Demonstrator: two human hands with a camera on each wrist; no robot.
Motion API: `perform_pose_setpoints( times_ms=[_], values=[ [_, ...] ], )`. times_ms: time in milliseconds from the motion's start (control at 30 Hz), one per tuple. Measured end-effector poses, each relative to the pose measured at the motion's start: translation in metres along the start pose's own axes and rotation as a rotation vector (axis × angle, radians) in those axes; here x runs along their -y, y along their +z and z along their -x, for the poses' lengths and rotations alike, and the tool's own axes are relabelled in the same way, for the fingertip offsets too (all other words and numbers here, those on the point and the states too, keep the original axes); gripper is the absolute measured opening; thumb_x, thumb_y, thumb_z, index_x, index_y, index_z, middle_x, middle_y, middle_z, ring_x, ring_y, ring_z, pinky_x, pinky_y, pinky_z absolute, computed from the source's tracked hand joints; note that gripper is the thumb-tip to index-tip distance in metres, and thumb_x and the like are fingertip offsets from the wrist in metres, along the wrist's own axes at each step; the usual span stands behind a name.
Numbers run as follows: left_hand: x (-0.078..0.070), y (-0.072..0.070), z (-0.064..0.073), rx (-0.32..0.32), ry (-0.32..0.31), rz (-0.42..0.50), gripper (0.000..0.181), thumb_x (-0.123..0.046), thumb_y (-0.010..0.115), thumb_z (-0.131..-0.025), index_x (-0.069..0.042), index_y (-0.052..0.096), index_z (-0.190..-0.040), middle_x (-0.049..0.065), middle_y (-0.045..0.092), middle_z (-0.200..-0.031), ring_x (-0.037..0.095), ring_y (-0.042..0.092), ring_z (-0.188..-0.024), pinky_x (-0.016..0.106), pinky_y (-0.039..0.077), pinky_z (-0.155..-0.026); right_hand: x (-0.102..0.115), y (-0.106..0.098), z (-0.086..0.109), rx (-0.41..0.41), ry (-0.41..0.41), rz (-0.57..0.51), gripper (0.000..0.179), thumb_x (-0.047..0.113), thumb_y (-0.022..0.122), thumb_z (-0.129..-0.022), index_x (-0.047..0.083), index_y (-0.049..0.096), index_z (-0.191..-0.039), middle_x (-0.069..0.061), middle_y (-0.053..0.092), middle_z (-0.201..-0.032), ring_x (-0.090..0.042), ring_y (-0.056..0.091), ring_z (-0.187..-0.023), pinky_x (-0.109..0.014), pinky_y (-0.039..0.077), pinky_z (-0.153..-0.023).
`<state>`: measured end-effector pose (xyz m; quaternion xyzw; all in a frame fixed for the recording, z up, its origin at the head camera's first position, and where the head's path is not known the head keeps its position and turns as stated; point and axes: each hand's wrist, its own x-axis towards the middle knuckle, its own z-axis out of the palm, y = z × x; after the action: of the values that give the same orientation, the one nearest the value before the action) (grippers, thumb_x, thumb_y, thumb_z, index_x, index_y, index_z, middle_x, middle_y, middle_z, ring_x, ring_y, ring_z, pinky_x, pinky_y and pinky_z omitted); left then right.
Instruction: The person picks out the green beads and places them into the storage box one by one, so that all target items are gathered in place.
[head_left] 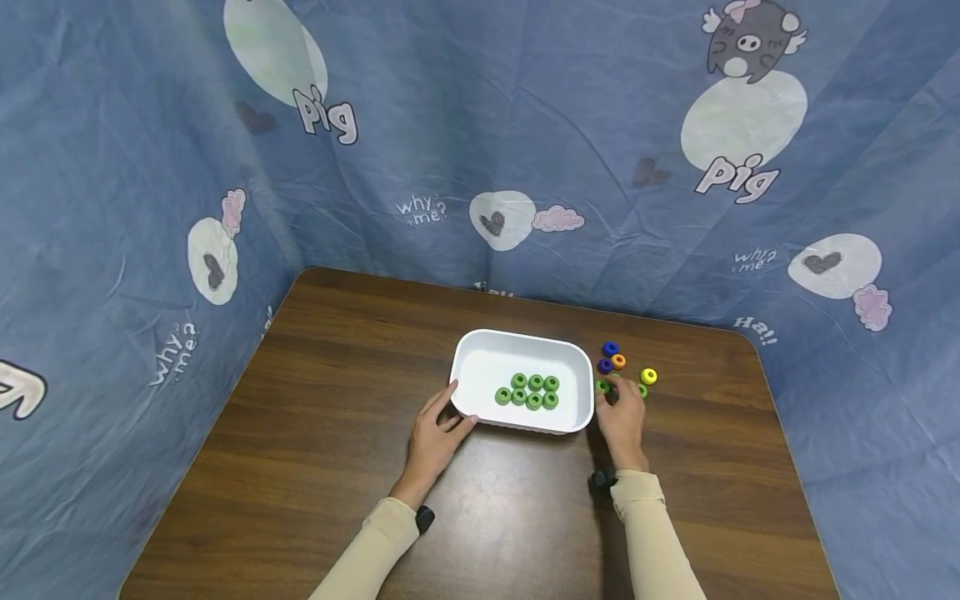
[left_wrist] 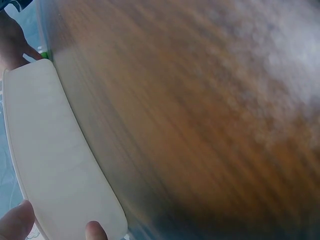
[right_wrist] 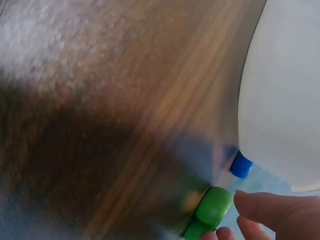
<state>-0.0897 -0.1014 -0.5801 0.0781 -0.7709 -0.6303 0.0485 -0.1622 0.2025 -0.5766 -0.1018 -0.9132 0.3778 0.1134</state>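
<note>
A white plastic tray stands on the table with several green rings in it. My left hand holds its near left corner; in the left wrist view a thumb lies at the rim and a fingertip against the wall. Just right of the tray my right hand reaches down over loose green rings, thumb and fingers slightly bent. In the right wrist view the thumb tip is right at the edge of a green ring, with other fingertips beside it.
Beyond the right hand lie blue rings, an orange ring and a yellow ring. Another green ring shows beside the hand. The wooden table meets a blue printed curtain at the back and sides.
</note>
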Motion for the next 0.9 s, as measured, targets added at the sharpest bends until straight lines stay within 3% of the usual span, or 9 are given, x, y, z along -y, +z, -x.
perform_pose_setpoints(
  times_ms=[900],
  values=[
    [0.0010, -0.0001, 0.0003, -0.003, 0.007, 0.007, 0.070, -0.009, 0.082, -0.083, -0.014, 0.053, -0.147, 0.018, 0.050, -0.149, 0.031, 0.049, -0.139, 0.030, 0.060, -0.099, -0.0050, 0.0090, 0.0035, -0.014, -0.025, -0.013, 0.031, 0.004, 0.074, -0.086, -0.002, 0.069, -0.117, -0.024, 0.068, -0.111, -0.040, 0.064, -0.103, -0.054, 0.056, -0.091]
  ],
)
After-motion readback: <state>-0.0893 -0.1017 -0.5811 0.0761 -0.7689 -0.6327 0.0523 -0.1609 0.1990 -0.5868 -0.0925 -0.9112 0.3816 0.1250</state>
